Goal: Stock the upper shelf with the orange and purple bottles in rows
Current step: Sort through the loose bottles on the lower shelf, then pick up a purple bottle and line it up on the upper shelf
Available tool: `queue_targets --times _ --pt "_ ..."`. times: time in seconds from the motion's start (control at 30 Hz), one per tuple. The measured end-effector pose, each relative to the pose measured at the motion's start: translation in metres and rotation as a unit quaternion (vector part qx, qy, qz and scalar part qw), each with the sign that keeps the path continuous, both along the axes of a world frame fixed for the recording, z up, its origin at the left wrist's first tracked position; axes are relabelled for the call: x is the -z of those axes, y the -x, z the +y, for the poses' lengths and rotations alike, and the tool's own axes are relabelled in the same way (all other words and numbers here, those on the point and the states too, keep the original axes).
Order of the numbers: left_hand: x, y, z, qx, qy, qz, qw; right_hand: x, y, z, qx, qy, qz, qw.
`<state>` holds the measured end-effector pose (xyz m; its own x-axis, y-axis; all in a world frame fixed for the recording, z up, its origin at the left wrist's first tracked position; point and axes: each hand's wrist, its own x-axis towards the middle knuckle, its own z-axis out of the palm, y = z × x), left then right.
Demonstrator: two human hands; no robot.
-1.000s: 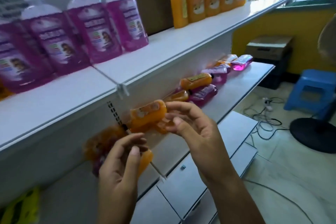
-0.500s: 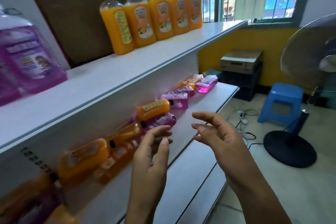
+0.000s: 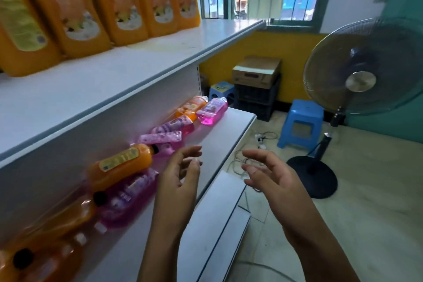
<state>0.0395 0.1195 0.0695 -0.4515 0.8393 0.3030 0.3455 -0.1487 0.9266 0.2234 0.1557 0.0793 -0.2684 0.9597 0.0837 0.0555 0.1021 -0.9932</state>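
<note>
Since a second ago, when both gripped orange bottles, left hand [image 3: 180, 174] and right hand [image 3: 272, 176] hover empty, fingers loosely spread, beside the lower shelf [image 3: 219, 142], reaching toward its lying orange bottle [image 3: 123, 165]; upper shelf [image 3: 160, 57] awaits more.

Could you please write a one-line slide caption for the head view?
Empty hands, left and right, hover beside bottles lying on the lower shelf.

a: where are the hands?

b: both raised side by side, a gap between them. the left hand [image 3: 180, 174] has its fingers loosely curled, holding nothing.

a: and the right?

b: the right hand [image 3: 272, 176] is empty too, fingers relaxed and pointing left, forearm running to the near right.
</note>
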Motion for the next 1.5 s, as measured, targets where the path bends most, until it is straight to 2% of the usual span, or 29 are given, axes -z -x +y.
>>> queue_targets --times 0.13,0.3,0.57,0.73,0.9,0.93,1.03,1.1,1.23,1.33,1.5 --pt "0.005 0.022 0.061 -0.005 0.023 0.005 1.0 -0.008 0.011 0.049 0.008 -0.013 -0.017 1.0" --pt "0.003 0.057 0.115 -0.011 0.0 0.054 0.999 -0.019 0.045 0.113 -0.007 -0.017 -0.026 0.999" --pt "0.025 0.084 0.172 0.006 0.019 0.095 0.995 0.021 0.057 0.17 0.001 0.003 -0.057 0.998" --pt "0.045 0.084 0.202 0.016 0.077 0.118 0.99 0.048 0.057 0.204 0.017 0.025 -0.028 0.999" --pt "0.051 0.078 0.23 0.015 0.152 0.128 0.98 0.066 0.066 0.247 -0.019 0.051 -0.018 0.998" --pt "0.052 0.077 0.238 0.016 0.167 0.13 0.977 0.069 0.069 0.26 -0.023 0.049 -0.04 0.998" --pt "0.055 0.071 0.262 0.022 0.217 0.098 0.971 0.079 0.079 0.299 -0.023 -0.014 -0.217 0.976" --pt "0.06 0.067 0.284 -0.003 0.243 0.11 0.964 0.08 0.087 0.323 -0.037 -0.034 -0.277 0.959" --pt "0.077 0.056 0.33 -0.056 0.287 0.149 0.944 0.083 0.107 0.381 -0.065 -0.045 -0.328 0.941" --pt "0.092 0.049 0.354 -0.084 0.3 0.154 0.938 0.089 0.126 0.42 -0.108 -0.024 -0.321 0.941" --pt "0.107 0.038 0.369 -0.175 0.251 0.158 0.939 0.105 0.138 0.445 -0.145 -0.043 -0.324 0.934"
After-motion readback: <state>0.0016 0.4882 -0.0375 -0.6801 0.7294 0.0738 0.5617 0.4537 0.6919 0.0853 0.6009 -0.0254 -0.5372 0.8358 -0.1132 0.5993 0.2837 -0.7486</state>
